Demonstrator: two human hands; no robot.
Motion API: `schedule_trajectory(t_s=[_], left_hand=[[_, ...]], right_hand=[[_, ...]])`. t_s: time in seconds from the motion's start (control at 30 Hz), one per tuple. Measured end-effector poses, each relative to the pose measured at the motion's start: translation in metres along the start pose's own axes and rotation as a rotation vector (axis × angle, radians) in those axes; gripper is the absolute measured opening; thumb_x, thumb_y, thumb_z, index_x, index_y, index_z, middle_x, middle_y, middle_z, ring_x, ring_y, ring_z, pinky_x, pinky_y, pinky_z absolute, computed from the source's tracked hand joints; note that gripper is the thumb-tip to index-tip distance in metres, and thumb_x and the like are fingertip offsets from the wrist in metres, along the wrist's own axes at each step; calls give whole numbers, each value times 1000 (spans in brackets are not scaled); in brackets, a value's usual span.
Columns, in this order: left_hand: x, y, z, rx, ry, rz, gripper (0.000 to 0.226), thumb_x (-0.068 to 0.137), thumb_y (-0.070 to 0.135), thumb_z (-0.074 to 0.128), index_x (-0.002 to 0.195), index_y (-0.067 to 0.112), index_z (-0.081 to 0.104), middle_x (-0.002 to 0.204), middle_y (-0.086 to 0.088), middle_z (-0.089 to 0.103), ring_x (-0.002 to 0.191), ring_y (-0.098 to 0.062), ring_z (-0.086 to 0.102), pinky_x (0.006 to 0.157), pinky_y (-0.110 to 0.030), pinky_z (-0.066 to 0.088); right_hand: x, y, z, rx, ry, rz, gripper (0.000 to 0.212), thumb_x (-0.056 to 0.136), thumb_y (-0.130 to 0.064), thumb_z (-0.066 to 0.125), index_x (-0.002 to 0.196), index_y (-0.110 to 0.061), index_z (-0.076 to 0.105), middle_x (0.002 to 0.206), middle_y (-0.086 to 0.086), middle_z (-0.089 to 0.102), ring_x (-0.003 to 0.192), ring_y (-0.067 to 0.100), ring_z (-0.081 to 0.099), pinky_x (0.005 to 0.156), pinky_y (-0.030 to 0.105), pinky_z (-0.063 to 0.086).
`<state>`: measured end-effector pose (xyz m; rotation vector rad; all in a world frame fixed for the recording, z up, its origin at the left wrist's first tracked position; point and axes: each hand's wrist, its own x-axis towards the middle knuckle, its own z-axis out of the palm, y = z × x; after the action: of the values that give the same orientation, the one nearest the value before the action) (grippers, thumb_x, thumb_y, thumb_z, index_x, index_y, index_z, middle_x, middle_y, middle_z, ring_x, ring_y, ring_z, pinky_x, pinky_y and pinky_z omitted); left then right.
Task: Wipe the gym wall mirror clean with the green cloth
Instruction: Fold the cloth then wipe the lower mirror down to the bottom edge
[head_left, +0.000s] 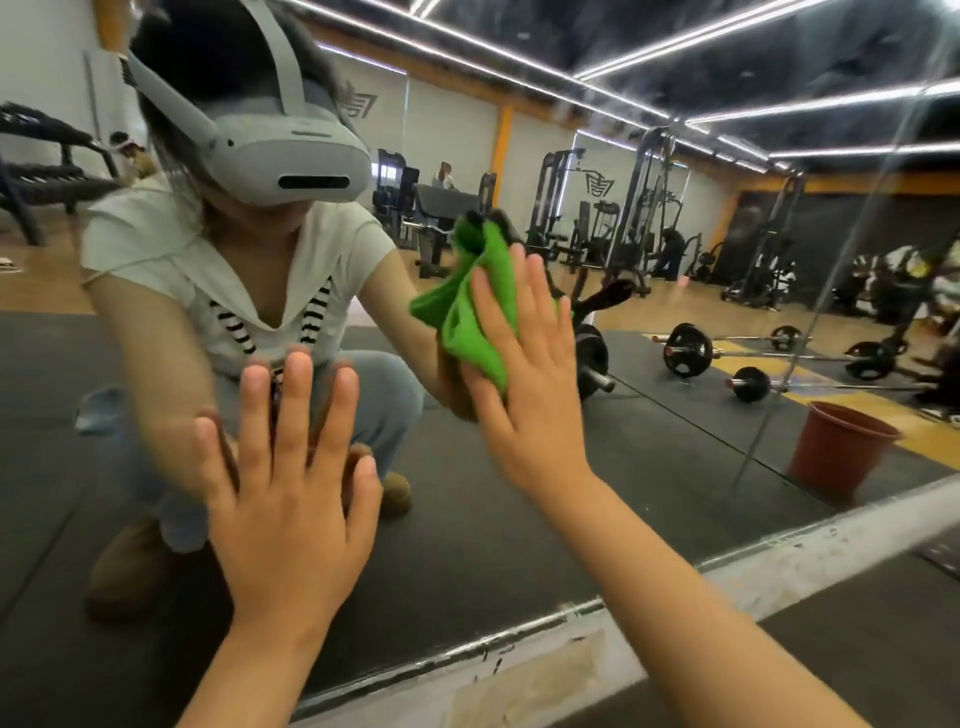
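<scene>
Left hand (291, 499) lies flat on the mirror (654, 462), fingers spread, holding nothing. Right hand (524, 384) presses the cloth (467, 317) to the glass with straight fingers, above the lower edge. Smears show toward the upper right corner, so much wiping seems left.

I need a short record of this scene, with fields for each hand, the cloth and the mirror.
left hand: flat on the mirror, fingers spread, holds nothing
right hand: fingers straight, presses the green cloth against the mirror
green cloth: bunched, partly under the right hand
mirror: reflects a red-brown bucket at the right
</scene>
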<state>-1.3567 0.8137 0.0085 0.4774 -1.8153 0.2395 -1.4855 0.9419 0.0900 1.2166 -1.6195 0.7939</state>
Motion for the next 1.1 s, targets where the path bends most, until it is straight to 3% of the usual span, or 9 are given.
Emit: schedule_trajectory(t_s=[0.17,0.33,0.43,0.5,0.63,0.7,0.8,1.0,1.1], left_hand=[[1,2,2,-15,31,-2,66,100,32,39,161,18,18,169,-3,-4,155,-23,-8,124,-49,-9],[0,8,4,-41,49,-56,65,99,31,35,161,19,19,169,-1,-5,155,-22,-9,123,-49,-10],[2,9,3,-33,49,-60,65,99,31,36,161,18,20,169,0,-6,155,-21,-10,123,-48,-11],[2,10,4,-36,48,-54,67,98,30,37,161,18,19,169,0,-6,155,-22,-10,123,-49,-10],[1,10,6,-25,80,-59,68,96,29,39,161,18,21,169,0,-4,155,-22,-8,123,-49,-9],[2,9,6,-28,90,-50,68,96,29,38,161,19,20,169,0,-4,155,-22,-7,124,-48,-9],[2,10,6,-24,78,-44,67,98,30,36,161,20,15,169,0,-5,155,-22,-8,124,-49,-9],[1,14,4,-62,83,-73,67,97,27,38,161,18,19,169,-1,-4,155,-24,-7,123,-50,-9],[2,13,1,-75,67,-71,69,97,26,40,161,19,17,169,-1,-4,155,-24,-7,123,-50,-9]], right_hand=[[30,42,-29,206,355,629,63,99,-25,37,157,-22,11,167,11,7,155,24,2,125,49,1],[12,27,-25,-43,50,214,57,102,-26,33,156,-24,16,166,6,11,154,18,-2,125,41,-3],[33,58,-43,-38,224,467,58,99,-29,33,157,-24,25,164,9,22,153,27,14,122,58,11],[47,30,-31,25,269,603,60,100,-32,31,158,-18,22,167,9,12,154,26,5,123,55,7],[34,-8,-7,-75,95,166,54,102,-31,32,155,-17,31,165,6,13,153,19,1,124,50,4],[41,19,-22,-148,142,212,52,102,-32,30,154,-26,31,165,5,20,153,15,4,124,53,6],[59,19,-24,10,309,534,54,102,-33,29,155,-28,24,166,1,17,154,18,5,123,55,8],[47,-9,-11,-175,147,146,50,102,-30,34,151,-23,39,163,5,26,153,22,15,123,52,9],[55,18,-24,-177,229,335,52,102,-34,31,153,-26,37,164,3,26,153,21,13,121,57,11]])
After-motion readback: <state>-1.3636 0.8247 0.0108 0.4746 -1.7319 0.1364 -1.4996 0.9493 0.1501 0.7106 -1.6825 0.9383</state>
